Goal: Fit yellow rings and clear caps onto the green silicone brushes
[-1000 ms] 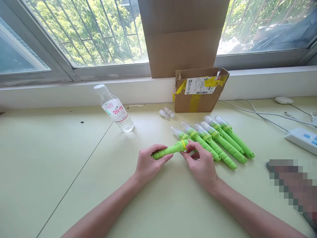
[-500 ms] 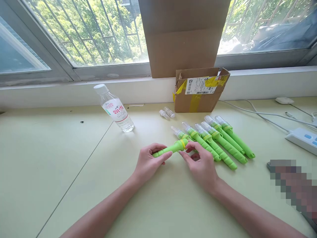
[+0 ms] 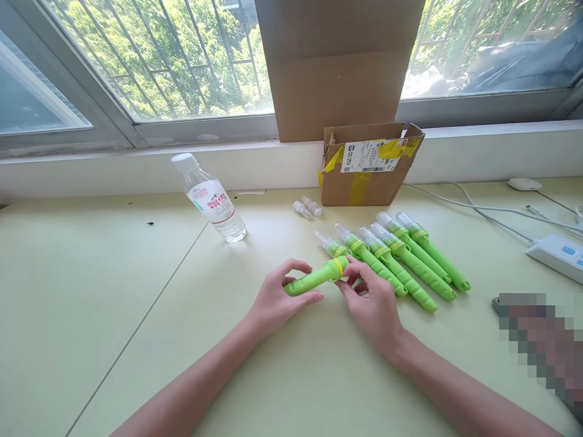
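A green ribbed plastic handle [image 3: 314,280] is held above the table, its threaded end with a yellow ring pointing right. My left hand [image 3: 280,297] is loosely around the plain end, fingers behind it and thumb stretched out below. At the threaded end, my right hand [image 3: 371,303] is closed with thumb and fingertips gripping it; part of that end is hidden behind the fingers. Beyond my right hand lie several similar green handles [image 3: 412,276] with clear ribbed caps, side by side and slanted. Two small clear caps [image 3: 312,206] lie farther back.
A water bottle [image 3: 214,203] stands at the back left. An open cardboard box [image 3: 357,182] with yellow tape sits by the window ledge. White cables lead to a power strip [image 3: 558,255] on the right. A blurred-out object [image 3: 542,346] lies at the right front.
My left thumb and fingers have spread apart a little around the green handle. Both hands and the handle have shifted slightly to the right.
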`<state>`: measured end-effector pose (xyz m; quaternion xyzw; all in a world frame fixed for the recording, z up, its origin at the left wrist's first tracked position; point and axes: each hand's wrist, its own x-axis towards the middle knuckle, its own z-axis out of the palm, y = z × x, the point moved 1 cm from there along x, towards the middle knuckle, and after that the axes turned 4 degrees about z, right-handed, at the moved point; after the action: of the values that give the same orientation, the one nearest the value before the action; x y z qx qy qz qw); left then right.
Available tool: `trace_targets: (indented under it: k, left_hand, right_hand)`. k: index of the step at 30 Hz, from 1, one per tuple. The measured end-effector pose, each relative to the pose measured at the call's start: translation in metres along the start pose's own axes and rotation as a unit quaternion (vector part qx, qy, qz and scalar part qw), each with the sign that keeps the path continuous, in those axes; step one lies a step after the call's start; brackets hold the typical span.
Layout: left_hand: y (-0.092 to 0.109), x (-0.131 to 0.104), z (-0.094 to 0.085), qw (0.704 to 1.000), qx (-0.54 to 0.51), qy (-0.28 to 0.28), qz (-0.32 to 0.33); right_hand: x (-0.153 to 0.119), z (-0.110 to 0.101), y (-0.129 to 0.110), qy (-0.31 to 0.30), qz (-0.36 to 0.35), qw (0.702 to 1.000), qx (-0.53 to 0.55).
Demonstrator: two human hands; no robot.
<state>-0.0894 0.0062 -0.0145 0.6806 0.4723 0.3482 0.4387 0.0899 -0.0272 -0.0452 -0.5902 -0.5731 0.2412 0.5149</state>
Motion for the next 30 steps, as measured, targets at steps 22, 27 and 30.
trace_targets:
  k: [22, 27, 30]
  left_hand:
    - [-0.0044, -0.0058, 0.0069, 0.990, 0.106, 0.067, 0.068]
    - [-0.0044, -0.0071, 0.0072, 0.991, 0.106, 0.056, 0.052]
    - [-0.0029, -0.0071, 0.0069, 0.994, 0.091, 0.040, 0.035]
  right_hand:
    - [0.0021, 0.0001, -0.0024, 0.004, -0.003, 1.000, -0.008]
    - [0.0026, -0.0005, -0.0038, -0.001, -0.006, 1.000, -0.005]
    - [0.0022, -0.0002, -0.0041, -0.006, -0.009, 1.000, -0.001]
